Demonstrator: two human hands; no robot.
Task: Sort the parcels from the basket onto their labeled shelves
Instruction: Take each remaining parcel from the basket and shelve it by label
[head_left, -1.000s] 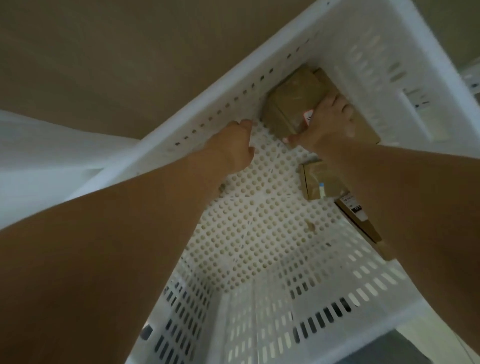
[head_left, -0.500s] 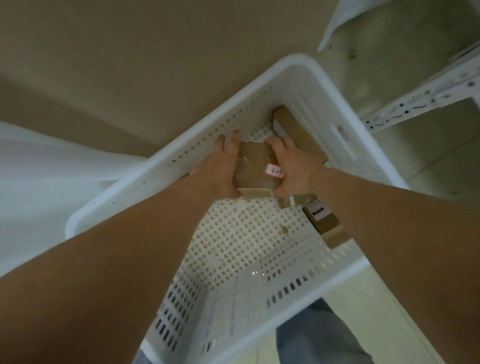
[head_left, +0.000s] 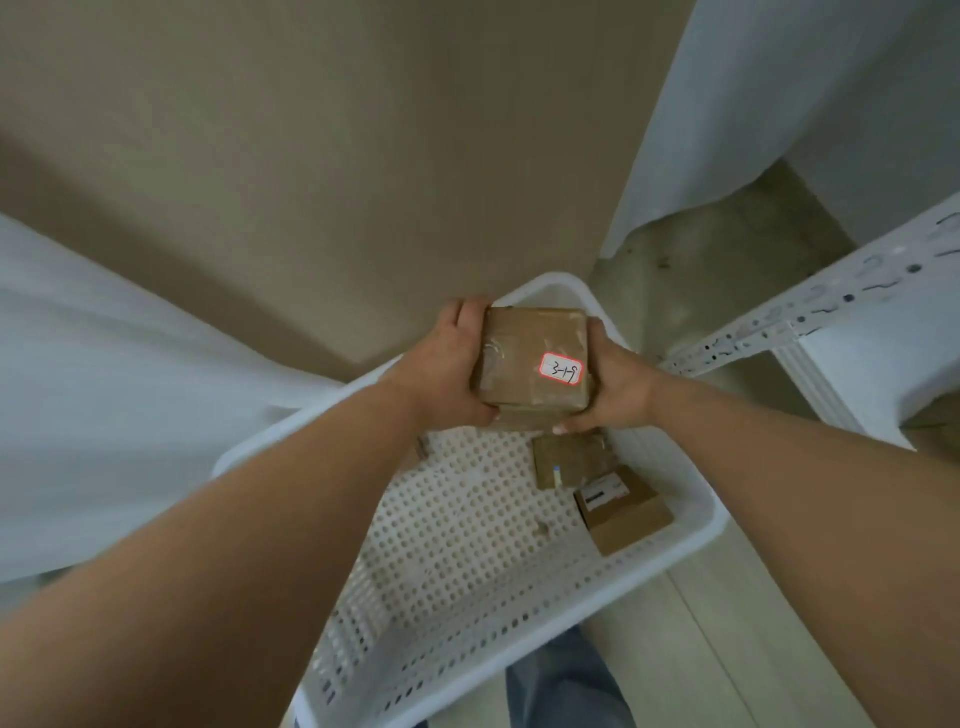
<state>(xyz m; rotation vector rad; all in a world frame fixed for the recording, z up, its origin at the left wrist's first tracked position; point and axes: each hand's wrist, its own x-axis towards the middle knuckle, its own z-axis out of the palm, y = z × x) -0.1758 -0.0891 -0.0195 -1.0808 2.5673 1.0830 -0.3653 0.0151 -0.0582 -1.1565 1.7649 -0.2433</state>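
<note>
**Taped parcel held in both hands above the basket**

At the centre of the frame a brown cardboard parcel (head_left: 535, 358) was held above the far end of the white perforated basket (head_left: 691, 540), clear of its floor. Its top face carried glossy tape and a red-bordered label (head_left: 560, 368) with handwritten figures, seemingly 3-1-5, though the writing was upside down and not certain.

The box looked stiff and square-edged, small enough for one hand, and probably light to middling in weight. The taped faces could be slick, so the opposite side edges seemed the sound place to take hold, with the label left uncovered.

That was the hold shown. The left hand (head_left: 449, 364) was curled round the parcel's left side, thumb at the near edge. The right hand (head_left: 615, 387) clasped the right side, fingers wrapped beneath. Both were closed firmly on the box.

Two more parcels lay in the basket, right of centre: a taped one (head_left: 569, 460) and a box with a printed label (head_left: 623, 512). A slotted white shelf upright (head_left: 810, 312) crossed the right of the frame.
</note>
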